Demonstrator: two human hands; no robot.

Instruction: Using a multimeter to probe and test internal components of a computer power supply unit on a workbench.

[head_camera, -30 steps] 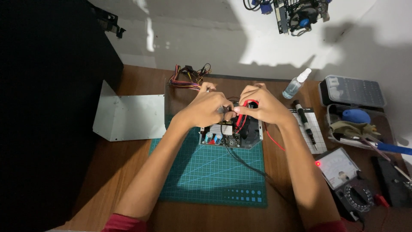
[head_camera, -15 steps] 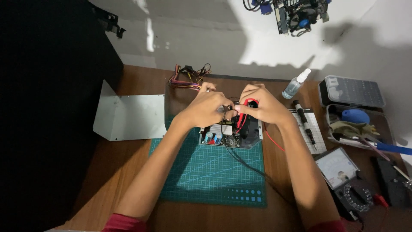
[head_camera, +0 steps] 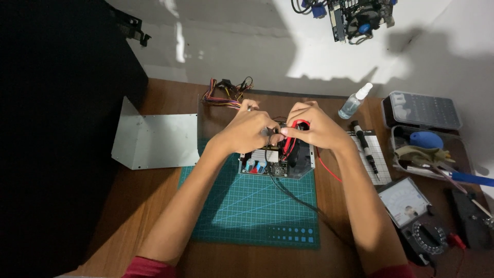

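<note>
My left hand (head_camera: pixel 249 128) and my right hand (head_camera: pixel 315 128) meet fingertip to fingertip over an opened power supply unit (head_camera: pixel 278 166) at the far edge of a green cutting mat (head_camera: pixel 252 206). The left fingers pinch a black test lead (head_camera: pixel 296 198), whose cable trails across the mat toward the lower right. In the right hand is a red test lead (head_camera: pixel 329 170), with red wire looped by the fingers. Both hands hide the top of the board. A bundle of coloured cables (head_camera: pixel 226 95) leaves the unit at the back.
A bent metal cover (head_camera: pixel 154 139) lies left of the mat. On the right are a spray bottle (head_camera: pixel 354 103), a screwdriver (head_camera: pixel 364 144) on a white pad, a grey bit case (head_camera: pixel 421 109), a tool tray (head_camera: pixel 427 154) and two meters (head_camera: pixel 406 203). A dark cabinet (head_camera: pixel 51 128) fills the left.
</note>
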